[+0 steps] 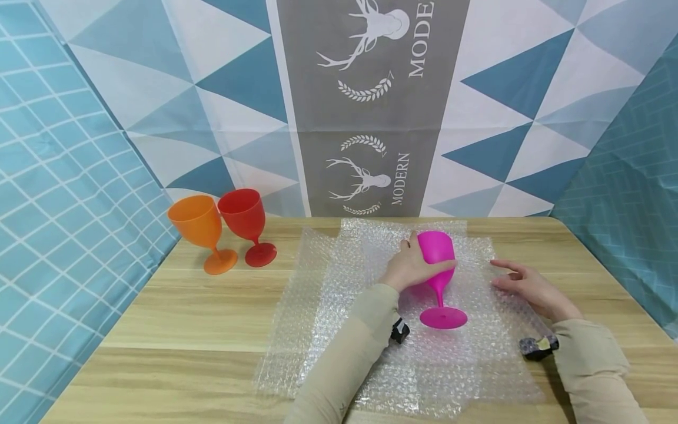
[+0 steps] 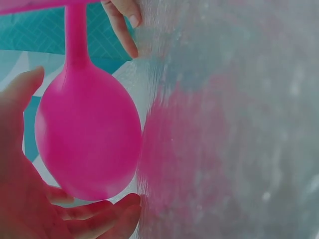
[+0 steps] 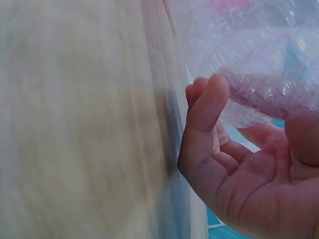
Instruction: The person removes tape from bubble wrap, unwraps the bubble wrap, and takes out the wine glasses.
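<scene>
A pink goblet (image 1: 436, 259) lies on its side on layered clear bubble wrap (image 1: 339, 330), its round foot towards me. My left hand (image 1: 410, 265) holds it by the bowl, thumb on one side and fingers on the other. In the left wrist view the goblet's bowl (image 2: 89, 139) rests against the wrap. At the wrap's right edge, my right hand (image 1: 535, 288) pinches the film. The right wrist view shows bent fingers (image 3: 207, 107) against the bubble wrap (image 3: 249, 55), with the thumb partly seen through the film.
An orange goblet (image 1: 196, 221) and a red goblet (image 1: 245, 215) stand upright and close together at the back left of the wooden table (image 1: 175, 330). Behind the table hangs a patterned cloth (image 1: 238, 118), with blue cloth (image 1: 58, 194) along the left side.
</scene>
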A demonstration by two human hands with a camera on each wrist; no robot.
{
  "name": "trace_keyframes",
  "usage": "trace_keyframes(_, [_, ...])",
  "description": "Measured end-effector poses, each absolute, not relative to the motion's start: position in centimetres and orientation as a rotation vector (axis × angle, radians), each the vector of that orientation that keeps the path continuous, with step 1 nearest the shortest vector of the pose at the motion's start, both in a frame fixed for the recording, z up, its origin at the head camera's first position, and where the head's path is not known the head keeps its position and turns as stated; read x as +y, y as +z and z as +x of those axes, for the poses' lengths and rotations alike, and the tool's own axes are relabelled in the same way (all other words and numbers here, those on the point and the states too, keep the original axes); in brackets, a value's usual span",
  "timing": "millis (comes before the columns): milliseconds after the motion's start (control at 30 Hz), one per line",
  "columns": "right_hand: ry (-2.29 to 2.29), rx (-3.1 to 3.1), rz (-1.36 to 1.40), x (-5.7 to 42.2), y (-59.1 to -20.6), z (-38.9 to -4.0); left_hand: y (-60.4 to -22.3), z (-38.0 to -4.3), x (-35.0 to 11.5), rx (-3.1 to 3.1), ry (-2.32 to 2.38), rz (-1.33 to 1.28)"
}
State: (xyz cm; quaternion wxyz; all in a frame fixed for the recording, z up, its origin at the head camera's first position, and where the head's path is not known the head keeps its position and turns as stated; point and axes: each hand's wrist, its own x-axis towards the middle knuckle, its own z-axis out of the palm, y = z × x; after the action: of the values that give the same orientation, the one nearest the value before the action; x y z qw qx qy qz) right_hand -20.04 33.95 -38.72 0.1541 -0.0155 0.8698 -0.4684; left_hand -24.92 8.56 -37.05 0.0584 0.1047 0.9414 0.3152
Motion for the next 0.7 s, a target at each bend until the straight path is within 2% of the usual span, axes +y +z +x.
trace_keyframes(700, [-1.321,2.519,-0.065,33.97,-38.74,-19.97,-37.29,-24.93,7.61,2.717,1.203,0.351])
